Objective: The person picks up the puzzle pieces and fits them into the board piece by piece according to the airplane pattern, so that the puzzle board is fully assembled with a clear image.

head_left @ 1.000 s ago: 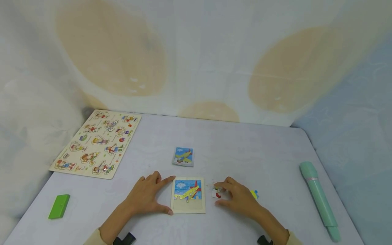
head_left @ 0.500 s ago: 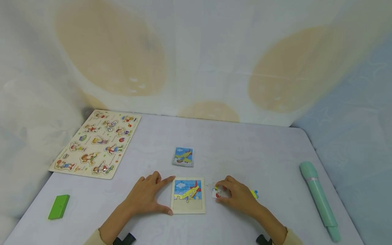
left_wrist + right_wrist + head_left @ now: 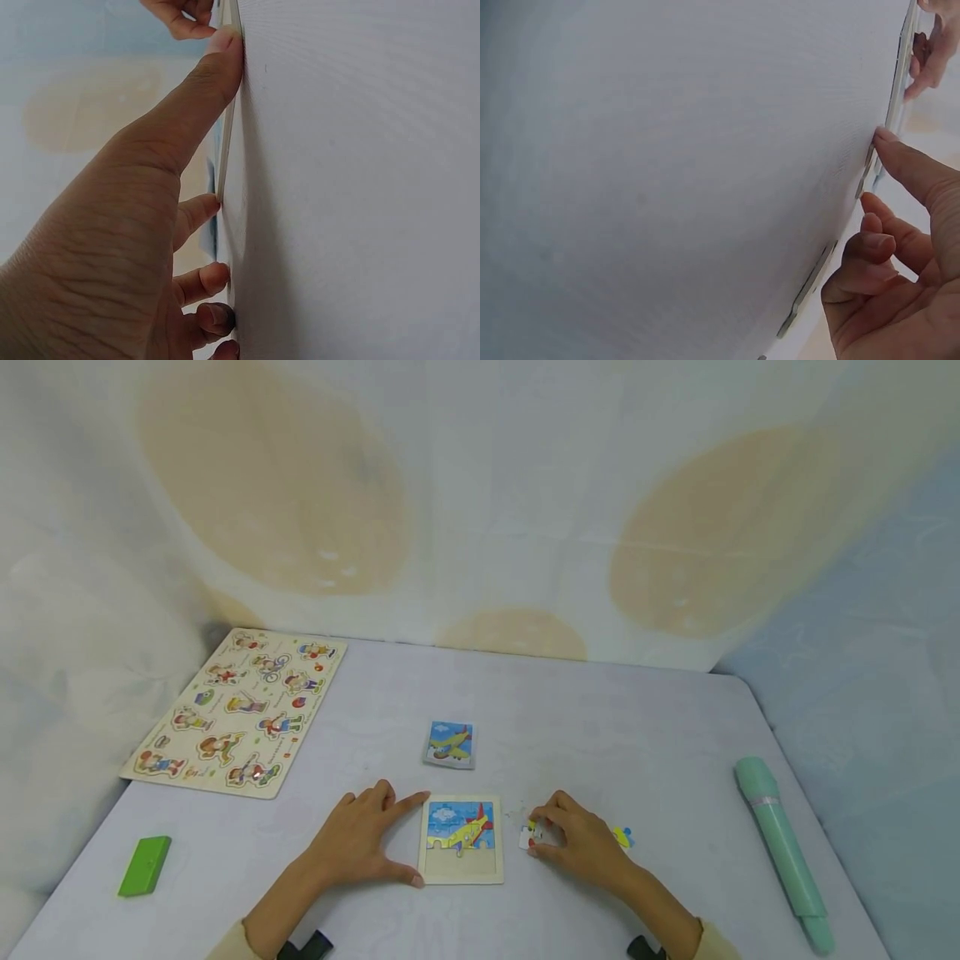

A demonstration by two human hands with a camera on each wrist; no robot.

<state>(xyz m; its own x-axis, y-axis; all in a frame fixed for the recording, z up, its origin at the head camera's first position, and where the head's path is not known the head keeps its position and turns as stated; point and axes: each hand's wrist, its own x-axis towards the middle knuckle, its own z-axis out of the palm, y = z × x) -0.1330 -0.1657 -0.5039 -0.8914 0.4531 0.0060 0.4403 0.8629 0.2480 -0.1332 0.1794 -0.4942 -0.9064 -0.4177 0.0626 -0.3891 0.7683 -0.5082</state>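
Note:
In the head view my left hand (image 3: 352, 839) spreads its straight thumb and index finger to the left corners of a small square wooden puzzle board (image 3: 459, 875). Airplane pieces fill its upper part; a bare wood strip shows along the bottom. Just right of the board, my right hand (image 3: 581, 842) pinches a small jigsaw piece (image 3: 527, 837) between thumb and index finger, low at the table. The hand covers much of that piece. A yellow and blue piece (image 3: 622, 836) lies partly behind the right hand. In the right wrist view another flat piece (image 3: 807, 289) lies nearer the wrist.
A card with the airplane picture (image 3: 448, 744) lies beyond the board. At the far left is a large wooden puzzle board with figures (image 3: 243, 703). A green block (image 3: 144, 866) lies front left. On the right lies a long mint-green microphone-shaped object (image 3: 783, 852).
The right thumb and index finger have shifted slightly to the right and drawn a little closer around the jigsaw piece. The left hand and the board have hardly moved.

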